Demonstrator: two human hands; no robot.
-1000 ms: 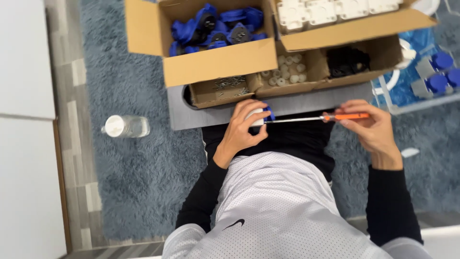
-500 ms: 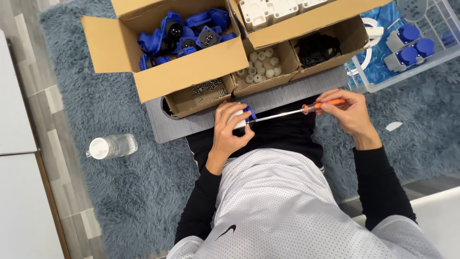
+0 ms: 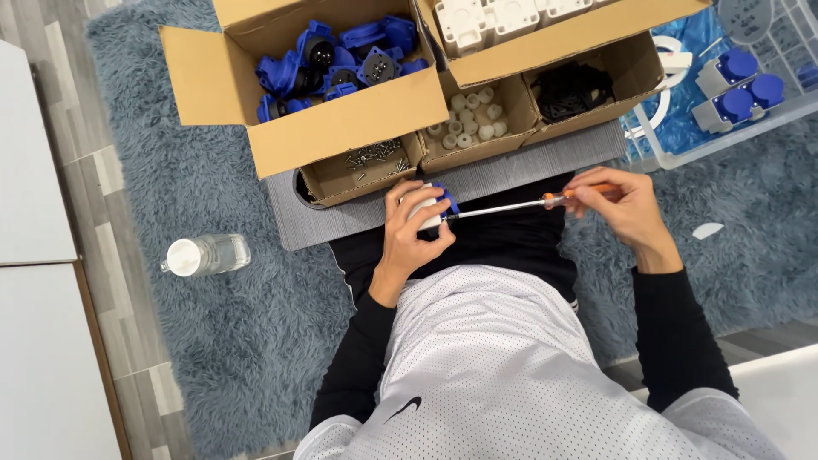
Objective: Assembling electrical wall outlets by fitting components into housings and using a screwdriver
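My left hand [image 3: 411,228] grips a small white and blue socket part [image 3: 432,207] over my lap, just in front of a grey ribbed mat [image 3: 511,170]. My right hand [image 3: 618,207] holds the orange handle of a screwdriver [image 3: 520,204]. Its metal shaft runs left and the tip meets the part in my left hand. Both forearms wear black sleeves.
Open cardboard boxes behind the mat hold blue connector parts [image 3: 341,60], white housings [image 3: 486,17], screws [image 3: 371,158], white caps [image 3: 469,119] and black pieces [image 3: 571,89]. A clear bin [image 3: 724,94] with blue and grey sockets stands at right. A plastic bottle [image 3: 204,254] lies on the blue rug at left.
The view has shifted so boxes and hands sit further right and lower. Both hands keep the part and screwdriver together; my right hand has turned slightly on the handle.
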